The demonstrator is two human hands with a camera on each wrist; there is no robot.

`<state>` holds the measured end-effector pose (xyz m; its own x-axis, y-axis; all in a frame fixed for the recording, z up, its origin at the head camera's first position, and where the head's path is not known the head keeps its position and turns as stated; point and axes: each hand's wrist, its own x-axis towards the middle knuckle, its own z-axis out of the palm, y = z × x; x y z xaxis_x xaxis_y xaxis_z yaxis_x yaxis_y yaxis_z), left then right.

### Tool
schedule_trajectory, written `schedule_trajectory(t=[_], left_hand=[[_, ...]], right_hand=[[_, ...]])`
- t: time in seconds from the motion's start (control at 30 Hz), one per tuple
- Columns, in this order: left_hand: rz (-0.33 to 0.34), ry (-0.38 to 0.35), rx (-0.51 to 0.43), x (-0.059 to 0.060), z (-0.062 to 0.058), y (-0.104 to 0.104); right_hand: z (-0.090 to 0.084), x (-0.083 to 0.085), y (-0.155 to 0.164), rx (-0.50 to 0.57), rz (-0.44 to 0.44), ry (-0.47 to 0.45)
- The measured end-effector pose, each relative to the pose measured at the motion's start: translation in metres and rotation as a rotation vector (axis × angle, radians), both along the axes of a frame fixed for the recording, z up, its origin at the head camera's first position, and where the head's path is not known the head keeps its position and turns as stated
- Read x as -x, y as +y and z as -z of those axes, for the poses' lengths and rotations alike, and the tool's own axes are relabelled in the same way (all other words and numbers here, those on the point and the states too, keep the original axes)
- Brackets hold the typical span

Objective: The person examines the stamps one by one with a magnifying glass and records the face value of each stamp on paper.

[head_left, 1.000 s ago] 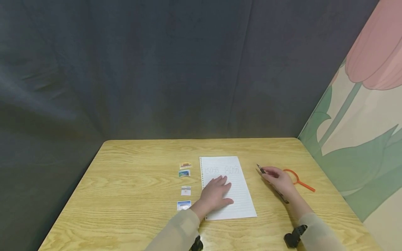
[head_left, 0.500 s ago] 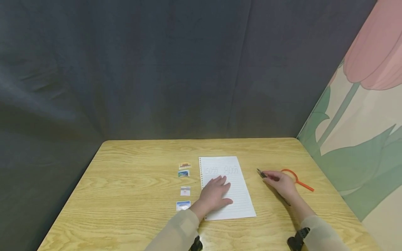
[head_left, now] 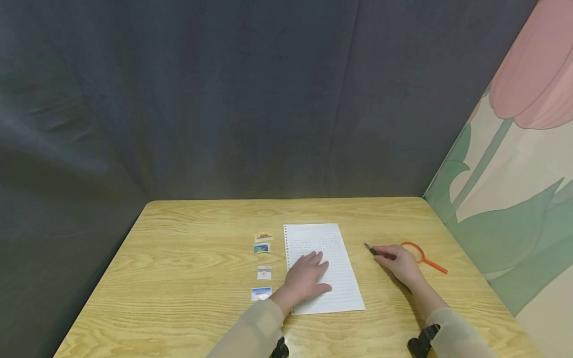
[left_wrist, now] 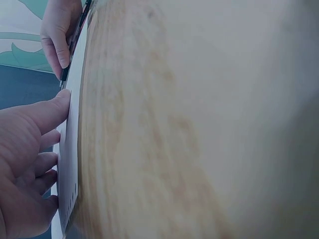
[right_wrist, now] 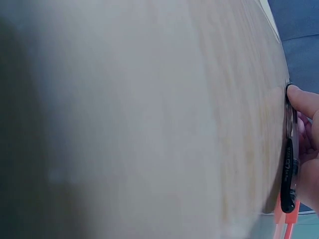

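Observation:
My left hand (head_left: 306, 278) rests with spread fingers on a sheet of lined, hole-punched paper (head_left: 346, 293). Faint handwriting runs across the sheet's upper part, just beyond the fingertips. To the right of the paper, my right hand (head_left: 400, 263) pinches a pen (head_left: 369, 248) between thumb and fingers, its tip pointing to the far left. The right wrist view shows that pen's black clip (right_wrist: 288, 174) with pale lettering, along a clear barrel. Both the thumb of my left hand (left_wrist: 45, 114) and the sheet's edge (left_wrist: 72, 134) appear in the left wrist view.
An orange-rimmed magnifying glass (head_left: 435, 266) lies beyond my right hand, partly covered by it. Several small stamp-like pictures, such as a blue-green one (head_left: 262, 248), form a column left of the paper. A dark curtain (head_left: 246, 99) hangs behind the wooden table (head_left: 179, 273).
My right hand and the pen have shifted slightly nearer to me, and the pen tip has come a little left. My left hand stays on the paper.

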<state>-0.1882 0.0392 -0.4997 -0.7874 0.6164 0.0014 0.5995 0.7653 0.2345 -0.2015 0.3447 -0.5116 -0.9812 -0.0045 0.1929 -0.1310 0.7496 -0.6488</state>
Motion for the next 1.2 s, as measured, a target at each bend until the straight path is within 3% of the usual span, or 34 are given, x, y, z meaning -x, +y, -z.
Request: schedule_trajectory(t=[0.4, 0.7, 0.87, 1.07, 1.2], left_hand=[[0.0, 0.005, -0.009, 0.0, 0.001, 0.0], [-0.006, 0.001, -0.015, 0.001, 0.003, 0.001], [-0.007, 0.003, -0.008, 0.002, 0.003, 0.001], [0.004, 0.02, 0.002, 0.002, 0.004, 0.0], [0.007, 0.03, 0.009, 0.002, 0.004, 0.0]], right_hand=[[0.002, 0.0, 0.001, -0.012, 0.014, -0.001], [0.001, -0.001, 0.004, 0.05, 0.038, -0.001], [-0.004, -0.003, 0.008, 0.083, 0.029, 0.048], [-0.01, -0.008, 0.012, 0.189, 0.011, 0.076], [-0.015, -0.01, 0.014, 0.175, 0.023, 0.05]])
